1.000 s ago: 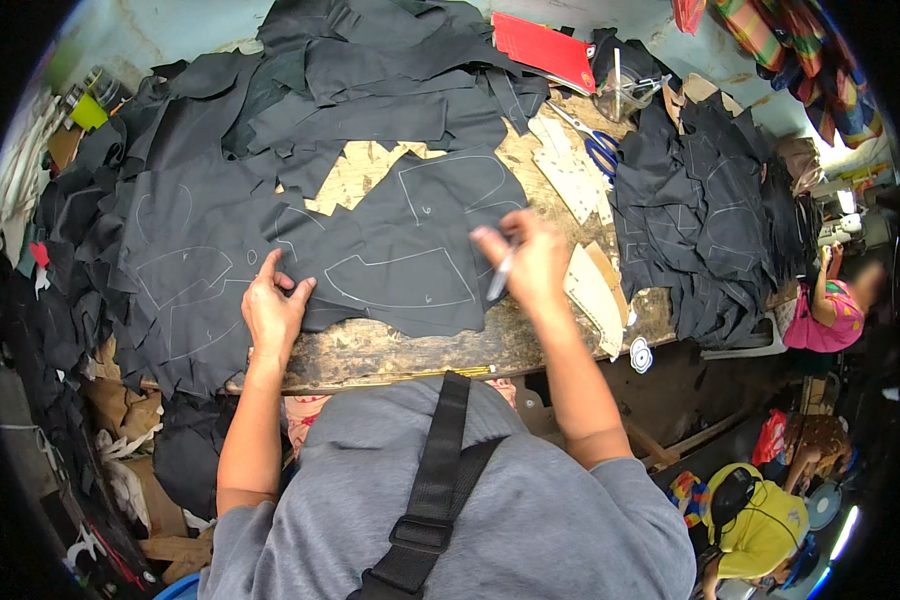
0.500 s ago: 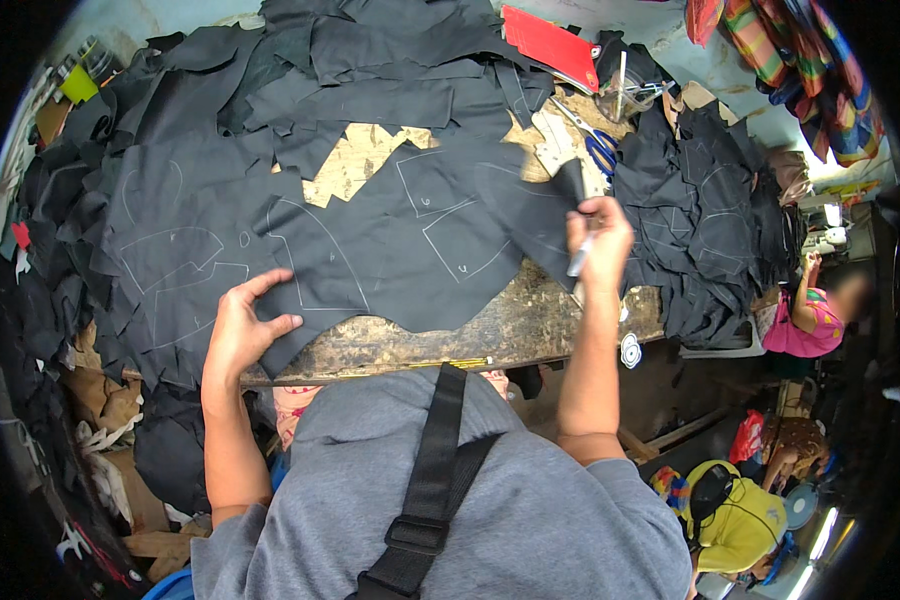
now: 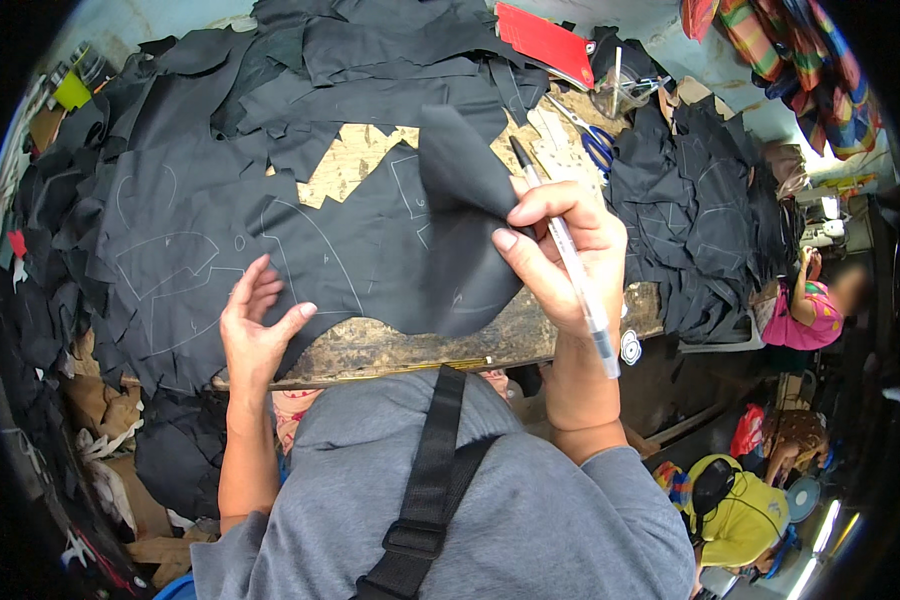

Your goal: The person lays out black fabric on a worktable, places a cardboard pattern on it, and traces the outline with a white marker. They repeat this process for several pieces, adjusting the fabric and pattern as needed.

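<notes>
A black leather-like sheet with pale outlines drawn on it lies over the worktable. My right hand pinches its right edge between thumb and finger, and that part is lifted and folded up toward me. Held in the same hand, a clear-barrelled pen slants across the palm with its black end pointing away. My left hand is over the sheet's near left part, fingers apart and holding nothing; whether it touches the sheet I cannot tell.
Black scraps heap along the back. Blue-handled scissors, a red notebook and a clear container of tools lie at the back right. Marked black pieces pile up at right. Other people sit further right.
My right hand has come nearer and slightly left, lifting and folding the sheet's right edge. My left hand has shifted slightly right, its fingers now more raised.
</notes>
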The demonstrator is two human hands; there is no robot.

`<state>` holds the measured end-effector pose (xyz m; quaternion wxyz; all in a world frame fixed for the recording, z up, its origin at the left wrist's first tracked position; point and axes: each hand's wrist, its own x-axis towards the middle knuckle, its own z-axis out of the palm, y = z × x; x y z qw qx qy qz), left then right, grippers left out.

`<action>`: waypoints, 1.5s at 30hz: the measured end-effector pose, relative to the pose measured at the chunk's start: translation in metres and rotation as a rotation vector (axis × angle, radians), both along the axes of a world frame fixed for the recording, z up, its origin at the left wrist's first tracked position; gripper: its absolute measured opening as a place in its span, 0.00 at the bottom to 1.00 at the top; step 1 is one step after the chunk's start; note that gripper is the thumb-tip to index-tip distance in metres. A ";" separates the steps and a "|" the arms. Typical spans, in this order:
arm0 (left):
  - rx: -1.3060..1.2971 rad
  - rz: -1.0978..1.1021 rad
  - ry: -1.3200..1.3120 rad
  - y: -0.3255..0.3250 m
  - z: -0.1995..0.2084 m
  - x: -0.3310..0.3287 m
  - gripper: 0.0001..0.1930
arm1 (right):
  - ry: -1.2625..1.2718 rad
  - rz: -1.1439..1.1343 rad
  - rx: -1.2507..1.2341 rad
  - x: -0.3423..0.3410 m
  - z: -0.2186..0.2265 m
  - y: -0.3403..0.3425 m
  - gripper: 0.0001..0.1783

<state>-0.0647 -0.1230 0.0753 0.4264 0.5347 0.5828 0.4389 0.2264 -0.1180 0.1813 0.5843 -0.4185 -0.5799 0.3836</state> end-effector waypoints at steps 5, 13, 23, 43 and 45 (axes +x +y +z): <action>-0.416 -0.260 -1.058 0.005 -0.002 0.018 0.53 | 0.323 0.116 -0.104 0.001 -0.035 0.014 0.16; -0.079 -0.051 -0.111 0.017 -0.021 0.034 0.35 | -0.190 -0.073 -0.545 0.035 -0.133 0.015 0.16; -0.052 0.062 0.443 0.024 -0.032 -0.001 0.34 | -0.667 -0.240 -0.301 -0.005 -0.133 0.001 0.15; 0.220 0.085 0.406 0.016 -0.053 0.004 0.27 | -0.320 -0.091 -0.484 0.017 -0.124 0.014 0.09; 0.216 0.092 0.418 0.017 -0.052 0.005 0.27 | -0.404 -0.134 -0.441 0.016 -0.124 0.013 0.08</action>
